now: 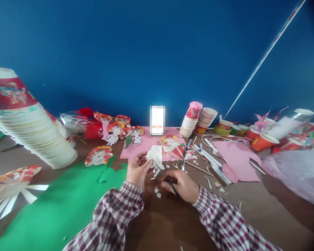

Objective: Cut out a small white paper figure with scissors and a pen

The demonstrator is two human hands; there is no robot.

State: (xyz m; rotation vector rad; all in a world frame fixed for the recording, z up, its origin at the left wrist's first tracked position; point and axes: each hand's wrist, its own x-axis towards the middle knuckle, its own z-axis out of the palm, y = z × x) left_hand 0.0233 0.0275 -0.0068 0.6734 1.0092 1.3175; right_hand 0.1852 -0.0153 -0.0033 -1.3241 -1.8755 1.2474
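Between the fingers and thumb of my left hand is a piece of white paper, held upright over the table. My right hand is closed round the dark handles of a pair of scissors. The thin blades point up and left and reach the lower edge of the paper. Small white paper scraps lie beneath, between my two hands. Behind the paper, a pink sheet carries paper doll cutouts and a decorated cup piece.
Green paper covers the table's left, beside a tall leaning stack of paper cups. Two shorter cup stacks stand at the back. A utility knife, glue sticks, pink paper and a plastic bag are on the right.
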